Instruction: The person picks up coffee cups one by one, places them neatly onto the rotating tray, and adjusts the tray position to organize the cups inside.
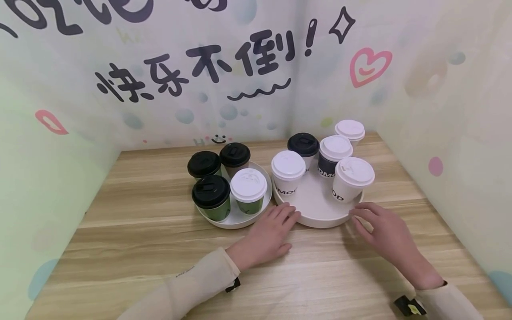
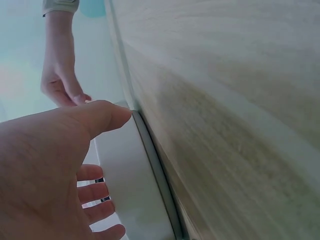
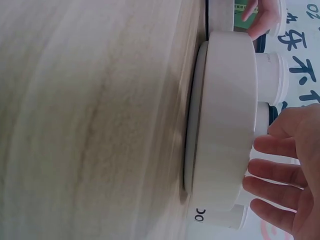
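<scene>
My left hand (image 1: 269, 234) reaches to the front left edge of a round cream tray (image 1: 316, 218), its fingers fairly straight at the rim. On the opposite side, my right hand (image 1: 386, 231) has its fingers spread near the tray's front right edge; whether they touch it is hard to tell. The tray bears a white-lidded cup (image 1: 288, 171) at left, a black-lidded cup (image 1: 304, 146) behind, a dark-sleeved cup (image 1: 328, 164) and a white lettered cup (image 1: 347, 186) at right. In the right wrist view, the fingers (image 3: 275, 170) lie beside the tray wall (image 3: 227, 115).
Left of the cream tray, a white round tray (image 1: 232, 225) carries a white-lidded green cup (image 1: 250, 195) and black-lidded cups (image 1: 211, 200). Another white-lidded cup (image 1: 350, 131) stands at the back right. Printed cloth walls (image 1: 240, 120) border the wooden table (image 1: 140, 231).
</scene>
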Available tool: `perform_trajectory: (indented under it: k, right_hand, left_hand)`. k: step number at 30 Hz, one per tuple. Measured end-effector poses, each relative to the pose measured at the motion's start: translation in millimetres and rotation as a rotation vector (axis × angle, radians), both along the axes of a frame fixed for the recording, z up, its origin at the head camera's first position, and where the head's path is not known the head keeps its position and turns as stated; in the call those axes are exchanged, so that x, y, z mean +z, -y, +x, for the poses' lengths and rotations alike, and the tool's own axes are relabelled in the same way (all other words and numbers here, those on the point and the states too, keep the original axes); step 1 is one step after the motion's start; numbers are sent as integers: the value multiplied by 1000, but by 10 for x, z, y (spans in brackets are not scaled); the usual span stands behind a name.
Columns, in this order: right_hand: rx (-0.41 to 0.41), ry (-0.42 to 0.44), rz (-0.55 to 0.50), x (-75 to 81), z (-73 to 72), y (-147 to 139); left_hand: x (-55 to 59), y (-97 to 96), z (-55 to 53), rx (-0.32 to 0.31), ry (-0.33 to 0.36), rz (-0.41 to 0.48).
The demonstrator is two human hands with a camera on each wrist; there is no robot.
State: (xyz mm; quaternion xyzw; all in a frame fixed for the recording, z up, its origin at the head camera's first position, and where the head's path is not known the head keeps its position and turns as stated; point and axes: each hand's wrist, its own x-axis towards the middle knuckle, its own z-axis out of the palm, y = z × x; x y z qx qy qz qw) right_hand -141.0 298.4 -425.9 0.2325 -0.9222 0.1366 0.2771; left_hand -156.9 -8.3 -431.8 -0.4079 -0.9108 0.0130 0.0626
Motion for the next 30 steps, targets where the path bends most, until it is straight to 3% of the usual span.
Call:
perform_trajectory:
  k: [7,17,20,24,30]
  right_hand:
    - [38,-64,-13,217,-32,-7]
    - [63,-159,-12,930,-158,54]
    - [20,-123,18,1143,-262,24]
    - [-33,18,57,1374,-456,-41]
    - [-23,210,114,1599,-826,-136]
  left_hand:
    - [-33,-10,7,11,8,-20]
    - [-26,4,4,11,-3,-14]
    - [-21,2,1,12,-5,-16]
    - [-22,3,3,9,-14,-21]
    - [-19,8,10,6,-21,-7]
